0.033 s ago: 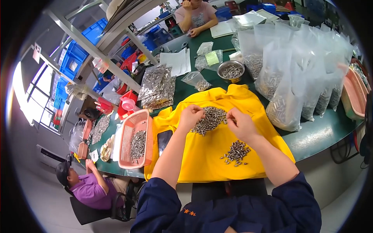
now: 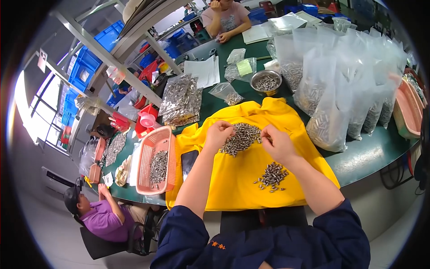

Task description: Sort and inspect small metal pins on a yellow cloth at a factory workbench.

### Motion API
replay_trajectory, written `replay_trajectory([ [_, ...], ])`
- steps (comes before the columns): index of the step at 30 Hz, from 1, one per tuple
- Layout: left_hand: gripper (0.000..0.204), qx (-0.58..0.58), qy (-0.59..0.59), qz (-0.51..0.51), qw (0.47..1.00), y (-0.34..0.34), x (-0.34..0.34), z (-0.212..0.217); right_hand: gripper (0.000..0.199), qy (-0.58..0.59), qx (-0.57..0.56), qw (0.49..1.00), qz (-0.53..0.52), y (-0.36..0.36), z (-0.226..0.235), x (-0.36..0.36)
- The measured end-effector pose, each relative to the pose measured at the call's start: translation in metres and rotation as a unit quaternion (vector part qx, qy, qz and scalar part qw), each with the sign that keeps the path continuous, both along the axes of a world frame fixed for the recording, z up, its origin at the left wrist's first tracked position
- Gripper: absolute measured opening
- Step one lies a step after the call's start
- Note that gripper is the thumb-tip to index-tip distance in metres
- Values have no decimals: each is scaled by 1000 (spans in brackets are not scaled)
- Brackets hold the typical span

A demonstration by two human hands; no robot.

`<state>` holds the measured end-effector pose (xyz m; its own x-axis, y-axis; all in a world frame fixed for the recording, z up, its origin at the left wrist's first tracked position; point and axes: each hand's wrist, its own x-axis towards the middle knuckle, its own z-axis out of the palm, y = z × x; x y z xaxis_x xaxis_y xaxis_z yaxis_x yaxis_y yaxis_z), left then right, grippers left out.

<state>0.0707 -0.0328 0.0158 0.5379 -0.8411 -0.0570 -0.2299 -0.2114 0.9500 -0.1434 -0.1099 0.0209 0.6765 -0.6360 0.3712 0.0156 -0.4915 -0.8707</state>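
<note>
Screws [image 2: 241, 137] are lying heaped on the yellow cloth [image 2: 233, 184], and I am working both sides of the heap: my left hand [image 2: 218, 133] is resting curled on its left edge, my right hand [image 2: 278, 142] is pinching at its right edge, though what sits between those fingertips I cannot tell. A smaller pile [image 2: 272, 175] is lying just below my right wrist. Clear bags [image 2: 340, 85] are standing in a row to my right, a pink basket [image 2: 154, 161] to my left.
</note>
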Motion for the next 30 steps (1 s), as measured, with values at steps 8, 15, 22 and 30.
replay_trajectory([
  [8, 10, -195, 336, 10, 921, 1, -38, -13, 7, -40, 12, 998, -48, 4, 16, -14],
  [15, 12, -193, 399, -75, 893, 5, -51, -16, 6, -83, -9, 994, -76, 16, 58, -50],
  [22, 11, -158, 280, -90, 943, 14, -62, -19, 6, -58, 102, 993, 11, 6, 24, 2],
  [30, 13, -88, 296, -93, 947, 15, -71, -22, 2, 14, 100, 994, 38, -1, -5, 5],
])
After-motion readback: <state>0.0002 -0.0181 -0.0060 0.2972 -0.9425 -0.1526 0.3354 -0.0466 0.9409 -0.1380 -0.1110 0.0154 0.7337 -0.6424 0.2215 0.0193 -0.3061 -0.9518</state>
